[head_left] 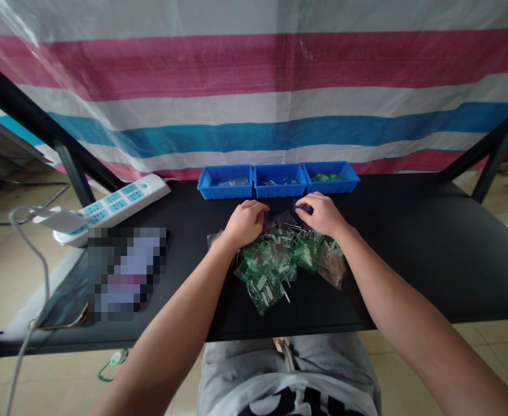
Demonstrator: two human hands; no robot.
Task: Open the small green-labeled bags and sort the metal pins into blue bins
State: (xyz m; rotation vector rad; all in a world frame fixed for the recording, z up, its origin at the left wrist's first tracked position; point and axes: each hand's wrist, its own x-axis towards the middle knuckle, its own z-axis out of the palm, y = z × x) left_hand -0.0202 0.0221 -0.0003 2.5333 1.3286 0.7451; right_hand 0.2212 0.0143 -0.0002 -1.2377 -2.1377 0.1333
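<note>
1. I am watching the left hand (246,222) curling palm-down over the upper left of the pile of small clear and green bags (280,263); the fingers are bending onto a bag, though I cannot tell whether it is actually gripping one.
2. The right hand (323,215) is pinching what is probably a small dark piece at its fingertips, at the pile's one o'clock edge.
3. The pile is lying at the middle of the black table (410,254), with three blue trays (279,179) sitting in a row at twelve o'clock, just beyond the hands.
4. What I am worrying about: the bags are overlapping loosely and thin metal pins are poking out among them, so a dragging wrist could be scattering bags toward the near edge at six o'clock, or pins could be catching on fingers.
5. At nine to ten o'clock a white power strip (115,207) is lying on the table with a cable trailing off the edge; a sweeping elbow could be snagging it.
6. Behind the table a striped pink, white and blue tarp (254,86) is hanging, with pale tiled floor showing on both sides.
</note>
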